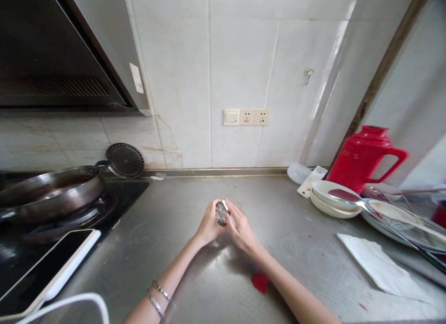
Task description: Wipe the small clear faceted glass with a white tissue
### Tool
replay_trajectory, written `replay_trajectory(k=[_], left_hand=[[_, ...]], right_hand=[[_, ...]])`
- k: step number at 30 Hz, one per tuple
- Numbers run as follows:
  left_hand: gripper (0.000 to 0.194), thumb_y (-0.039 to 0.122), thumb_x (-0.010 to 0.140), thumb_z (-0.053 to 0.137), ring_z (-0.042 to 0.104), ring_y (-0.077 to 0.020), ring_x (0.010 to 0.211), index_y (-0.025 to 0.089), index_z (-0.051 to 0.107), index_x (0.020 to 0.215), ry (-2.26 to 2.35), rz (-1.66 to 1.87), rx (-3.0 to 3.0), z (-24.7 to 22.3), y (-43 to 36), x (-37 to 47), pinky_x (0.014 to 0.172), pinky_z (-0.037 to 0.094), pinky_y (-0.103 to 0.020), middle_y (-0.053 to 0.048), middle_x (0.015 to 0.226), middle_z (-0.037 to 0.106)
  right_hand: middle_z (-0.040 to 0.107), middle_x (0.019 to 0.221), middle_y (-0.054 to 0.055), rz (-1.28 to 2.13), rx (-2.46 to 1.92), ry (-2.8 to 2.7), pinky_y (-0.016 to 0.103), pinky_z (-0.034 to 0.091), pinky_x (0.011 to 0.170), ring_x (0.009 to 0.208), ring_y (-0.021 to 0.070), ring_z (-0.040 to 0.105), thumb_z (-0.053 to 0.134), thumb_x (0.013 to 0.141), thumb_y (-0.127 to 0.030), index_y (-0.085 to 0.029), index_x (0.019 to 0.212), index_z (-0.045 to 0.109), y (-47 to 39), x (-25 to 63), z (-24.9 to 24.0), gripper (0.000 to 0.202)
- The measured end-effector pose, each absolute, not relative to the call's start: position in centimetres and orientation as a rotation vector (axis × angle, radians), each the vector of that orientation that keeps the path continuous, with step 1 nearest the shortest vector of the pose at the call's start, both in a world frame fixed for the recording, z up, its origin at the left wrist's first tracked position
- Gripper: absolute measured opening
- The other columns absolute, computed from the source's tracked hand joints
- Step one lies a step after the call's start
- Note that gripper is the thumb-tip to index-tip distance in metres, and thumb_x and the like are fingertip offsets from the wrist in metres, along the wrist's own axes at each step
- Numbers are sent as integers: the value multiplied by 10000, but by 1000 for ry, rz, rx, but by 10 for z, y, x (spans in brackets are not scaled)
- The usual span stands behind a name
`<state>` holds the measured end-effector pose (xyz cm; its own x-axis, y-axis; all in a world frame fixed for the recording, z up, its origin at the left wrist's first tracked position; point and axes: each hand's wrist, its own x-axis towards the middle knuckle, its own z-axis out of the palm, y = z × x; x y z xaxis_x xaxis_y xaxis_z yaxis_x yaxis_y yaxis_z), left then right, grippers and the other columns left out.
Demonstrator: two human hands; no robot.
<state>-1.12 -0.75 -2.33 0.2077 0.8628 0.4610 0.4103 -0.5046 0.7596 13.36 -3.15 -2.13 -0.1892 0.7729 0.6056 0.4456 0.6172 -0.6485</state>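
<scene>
Wrapper (220, 213), small, dark and crinkled with a pale end, is sitting between both hands over the middle of the steel counter (195, 268). Going left to right: a dark wok (49, 191) is resting on the stove at the far left, with a white-edged tablet (42, 268) lying nearer in front of it and a round metal lid (125, 160) leaning against the tiled wall. The left hand (208, 225), bracelets showing on its wrist, is closing its fingers around the wrapper's left side. The right hand (240, 229) is pinching the same wrapper from the right, fingertips touching it. A red scrap (260, 282) is lying near, under the right forearm. Farther right, white bowls (332, 198) are stacking beside a red thermos (365, 157), and a white napkin (379, 266) is lying nearer.
</scene>
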Motion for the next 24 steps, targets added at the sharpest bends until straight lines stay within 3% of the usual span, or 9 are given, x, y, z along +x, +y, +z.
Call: replay_trajectory(k=[5,13,20,24], left_hand=[[725,212,614,738,594,-240,1003,170,368,1236,1186,1245,1914,-22,-7,-12,910,460,-414,-126,1145,574],[758,116,564,737,547,-262,1117,184,407,1243,1177,1247,2010,-29,-8,-8,959,436,-418,-119,1218,556],[713,177,622,728,525,-273,1146,183,399,1253,1126,1239,2070,-26,-7,-12,996,407,-441,-136,1235,534],[745,95,576,715,520,-268,1128,218,422,1250,1128,1237,2126,-29,-8,-9,982,415,-436,-100,1211,540]], right_hand=[[398,1476,105,416,-906,-1836,455,323,1129,1366,254,370,391,963,-352,-219,1401,442,-35,130,-24,461],[583,1318,109,655,-1065,-1612,487,371,1080,1260,270,509,358,965,-443,-199,1252,606,-26,134,-17,451],[432,1452,108,278,-837,-1989,474,331,1124,1369,249,366,441,932,-294,-200,1375,476,-30,139,-16,454],[533,1371,108,286,-958,-1967,466,398,1077,1301,240,466,404,944,-278,-219,1330,522,-26,145,-13,407]])
